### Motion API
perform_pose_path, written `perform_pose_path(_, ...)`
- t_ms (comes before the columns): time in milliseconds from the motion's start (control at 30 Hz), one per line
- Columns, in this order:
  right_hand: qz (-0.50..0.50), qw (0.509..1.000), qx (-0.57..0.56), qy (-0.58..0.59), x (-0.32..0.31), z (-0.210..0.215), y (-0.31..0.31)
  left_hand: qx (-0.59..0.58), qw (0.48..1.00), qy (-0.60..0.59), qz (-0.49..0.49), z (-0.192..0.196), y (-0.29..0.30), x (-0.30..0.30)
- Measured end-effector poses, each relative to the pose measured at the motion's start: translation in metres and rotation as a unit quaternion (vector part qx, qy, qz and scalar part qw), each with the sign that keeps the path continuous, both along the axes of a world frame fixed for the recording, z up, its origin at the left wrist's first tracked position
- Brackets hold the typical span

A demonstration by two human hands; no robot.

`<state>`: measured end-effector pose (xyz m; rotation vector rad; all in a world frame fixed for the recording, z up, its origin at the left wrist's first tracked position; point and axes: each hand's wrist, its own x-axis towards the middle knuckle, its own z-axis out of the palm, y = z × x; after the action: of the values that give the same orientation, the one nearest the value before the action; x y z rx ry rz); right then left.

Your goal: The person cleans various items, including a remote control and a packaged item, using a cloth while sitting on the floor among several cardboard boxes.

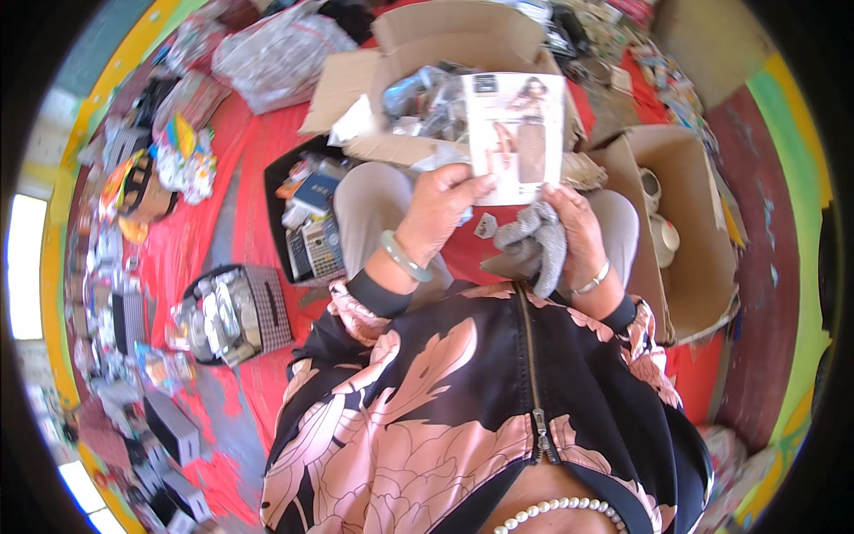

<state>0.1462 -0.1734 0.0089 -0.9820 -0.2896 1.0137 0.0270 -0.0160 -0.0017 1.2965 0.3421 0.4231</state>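
We're holding a flat printed card pack (pixel 516 133) up w/ both hands, above our knees and in front of an open cardboard box (pixel 418 53) that's sitting on the red ground cloth (pixel 240 160). Left hand (pixel 440 209) is pinching the card's lower-left edge, thumb on the front and fingers curled closed behind it; a pale green bangle (pixel 405 256) is sitting on that wrist. Right hand (pixel 574 222) is touching the card's bottom-right corner w/ the fingertips while also closing around a bunched grey knit item (pixel 534 245), prob. socks or similar, hanging below the card. Judging by look, the card is light, thin and semi-stiff: it's staying flat but would prob. bend or crease if squeezed mid-sheet, so we're reckoning edge/corner grips are best, one hand each side. Its surface looks glossy, so maybe a bit slippery; a firm pinch is needed. The grey knit looks soft, limp, not fragile, grabbable anywhere, tho it's dangling and could slip out of a loose fist. Box behind is holding plastic-wrapped goods (pixel 427 98). A second open box (pixel 685 231) w/ pale ceramic cups is standing to our right, and a dark tray of small items (pixel 307 222) to our left.
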Motion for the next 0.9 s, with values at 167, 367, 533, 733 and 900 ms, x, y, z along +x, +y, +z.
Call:
perform_pose_path(167, 0.005, 0.999, -0.038, -0.032, -0.010, 0.001, 0.010, 0.077, 0.997, -0.023, 0.019, -0.004, 0.001, -0.010)
perform_pose_path(367, 0.016, 1.000, -0.013, -0.014, -0.028, 0.001, 0.028, 0.119, 0.990, -0.031, 0.062, -0.006, 0.007, -0.033)
perform_pose_path(533, 0.047, 0.998, -0.039, -0.026, -0.029, -0.002, 0.035, 0.075, 0.993, 0.017, 0.092, -0.003, 0.011, -0.044)
perform_pose_path(733, 0.039, 0.997, -0.064, -0.025, -0.017, -0.004, 0.022, -0.090, 0.913, -0.134, 0.375, -0.030, 0.121, -0.094)
perform_pose_path(900, 0.014, 0.996, -0.087, -0.011, -0.002, -0.025, 0.006, -0.045, 0.825, -0.003, 0.563, -0.107, 0.170, -0.211)
